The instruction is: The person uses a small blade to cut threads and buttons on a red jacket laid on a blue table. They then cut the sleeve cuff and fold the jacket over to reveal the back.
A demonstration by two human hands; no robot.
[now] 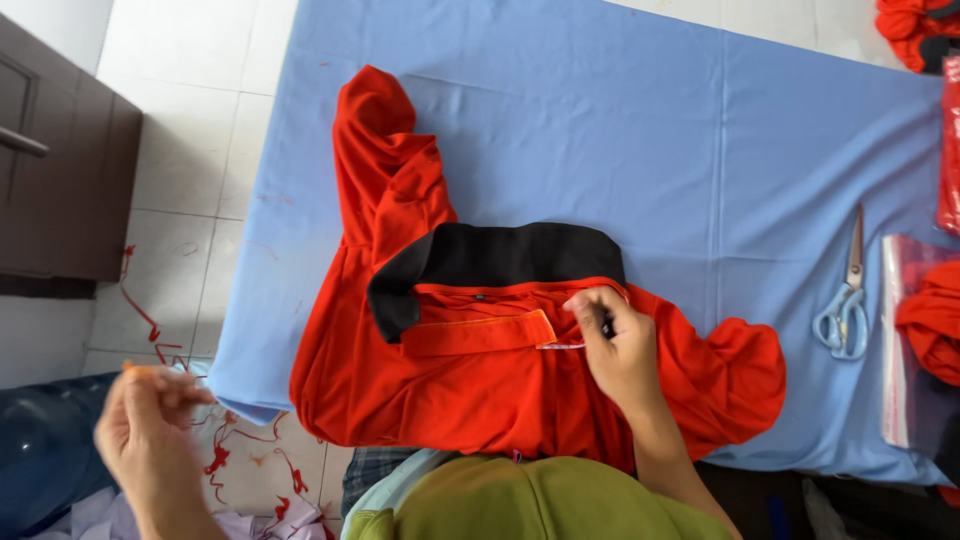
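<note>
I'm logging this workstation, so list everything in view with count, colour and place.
shirt: one, red with a black collar, spread flat on the table's near half.
table cover: one, light blue, over the whole tabletop.
scissors: one pair, pale blue handles, on the cover to the right of the shirt.
plastic bag: one, clear, at the right edge, with a red garment on it.
red garments: a pile at the top right corner; count unclear.
cabinet: one, dark brown, on the left.
fabric scraps: several, red, on the white tiled floor.
left hand: raised off the table's left, pinching something small and orange.
right hand: on the shirt, just below the collar.
</note>
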